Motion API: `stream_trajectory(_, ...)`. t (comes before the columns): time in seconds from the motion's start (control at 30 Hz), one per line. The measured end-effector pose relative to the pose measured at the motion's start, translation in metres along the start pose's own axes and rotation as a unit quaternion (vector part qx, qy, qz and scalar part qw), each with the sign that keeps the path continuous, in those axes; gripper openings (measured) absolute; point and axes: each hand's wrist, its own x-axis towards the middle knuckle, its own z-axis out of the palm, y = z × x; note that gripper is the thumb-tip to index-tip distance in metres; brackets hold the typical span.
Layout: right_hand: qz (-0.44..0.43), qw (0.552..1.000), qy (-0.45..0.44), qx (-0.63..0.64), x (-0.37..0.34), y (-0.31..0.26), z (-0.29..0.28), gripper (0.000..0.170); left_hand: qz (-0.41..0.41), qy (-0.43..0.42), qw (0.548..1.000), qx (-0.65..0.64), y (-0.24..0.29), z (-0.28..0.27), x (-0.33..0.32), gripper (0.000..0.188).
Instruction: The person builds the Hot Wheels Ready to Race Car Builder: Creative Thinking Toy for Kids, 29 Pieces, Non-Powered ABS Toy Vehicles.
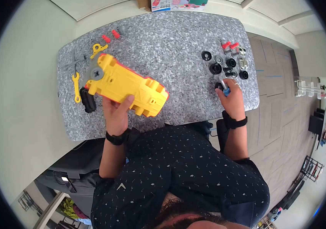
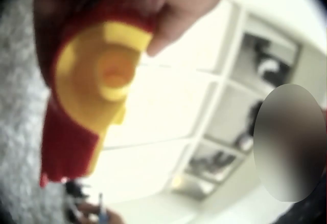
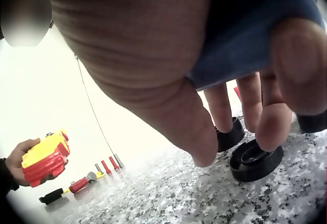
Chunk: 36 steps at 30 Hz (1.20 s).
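Observation:
My left hand (image 1: 116, 114) grips a toy car body (image 1: 126, 86) with the yellow underside turned up and red along its edge. A grey wheel-like part (image 1: 96, 73) sits at its far left end. In the left wrist view an empty yellow wheel arch (image 2: 76, 83) shows in the red side. Over the right part of the table, my right hand (image 1: 232, 100) holds a blue-handled screwdriver (image 1: 226, 91) against the palm. Its fingertips reach down to a black toy wheel (image 3: 255, 160) on the tabletop, one fingertip right at its rim.
Beyond the right hand lie several black wheels (image 1: 216, 68), red pieces (image 1: 226, 45) and a silvery part (image 1: 243, 63) on the speckled table (image 1: 163, 42). At left are a yellow wrench (image 1: 76, 87), a black piece (image 1: 88, 100), a yellow part (image 1: 97, 50) and red pieces (image 1: 115, 34).

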Motion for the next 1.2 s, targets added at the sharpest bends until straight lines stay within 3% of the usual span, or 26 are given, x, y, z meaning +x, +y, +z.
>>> stream_trajectory(0.17, 0.020, 0.964, -0.106, 0.241, -0.001, -0.043, 0.010, 0.038, 0.009, -0.050, 0.998, -0.048, -0.002, 0.005, 0.001, 0.071)
stream_trajectory(0.27, 0.034, 0.927, -0.220, 0.302, -0.004, -0.073, 0.017, 0.038, 0.041, -0.071, 0.995, -0.048, -0.015, -0.001, 0.005, 0.065)
stream_trajectory(0.47, -0.087, 0.983, -0.045, 0.156, 0.004, -0.055, 0.028, 0.035, 0.019, -0.036, 0.995, -0.094, -0.008, -0.004, 0.006, 0.069)
stream_trajectory(0.6, -0.063, 0.997, 0.042, 0.028, 0.024, -0.031, 0.012, 0.041, 0.028, -0.041, 0.995, -0.086, -0.011, -0.018, 0.009, 0.061)
stream_trajectory(0.63, -0.093, 0.993, 0.066, -0.029, 0.030, -0.023, 0.013, 0.050, 0.025, -0.044, 0.995, -0.083, -0.011, -0.022, 0.010, 0.061)
stream_trajectory(0.77, -0.045, 0.994, 0.021, -0.095, 0.048, -0.018, 0.024, 0.061, 0.046, -0.032, 0.998, -0.013, -0.014, -0.019, 0.012, 0.062)
stream_trajectory(0.9, -0.054, 0.990, -0.027, -0.125, 0.061, -0.004, 0.034, 0.060, 0.055, -0.042, 0.997, -0.017, -0.011, -0.013, 0.009, 0.062)
stream_trajectory(1.0, -0.066, 0.997, -0.010, -0.047, 0.060, -0.025, 0.025, 0.061, 0.049, -0.042, 0.997, -0.037, -0.014, -0.019, 0.005, 0.062)
stream_trajectory(1.03, -0.144, 0.989, 0.008, 0.023, 0.060, -0.024, 0.026, 0.059, 0.049, -0.046, 0.997, -0.046, -0.015, -0.020, 0.004, 0.061)
stream_trajectory(1.07, -0.101, 0.984, -0.033, 0.145, 0.058, -0.040, 0.022, 0.056, 0.045, -0.052, 0.996, -0.054, -0.016, -0.021, 0.003, 0.061)
stream_trajectory(1.13, -0.004, 0.920, -0.106, 0.377, 0.044, -0.084, 0.009, 0.050, 0.038, -0.067, 0.995, -0.069, -0.020, -0.022, 0.003, 0.062)
stream_trajectory(1.17, 0.021, 0.853, -0.104, 0.510, 0.035, -0.109, 0.004, 0.043, 0.033, -0.077, 0.994, -0.077, -0.023, -0.022, 0.003, 0.062)
stream_trajectory(1.2, -0.018, 0.817, -0.093, 0.569, 0.028, -0.115, 0.010, 0.040, 0.032, -0.079, 0.993, -0.077, -0.028, -0.024, 0.003, 0.062)
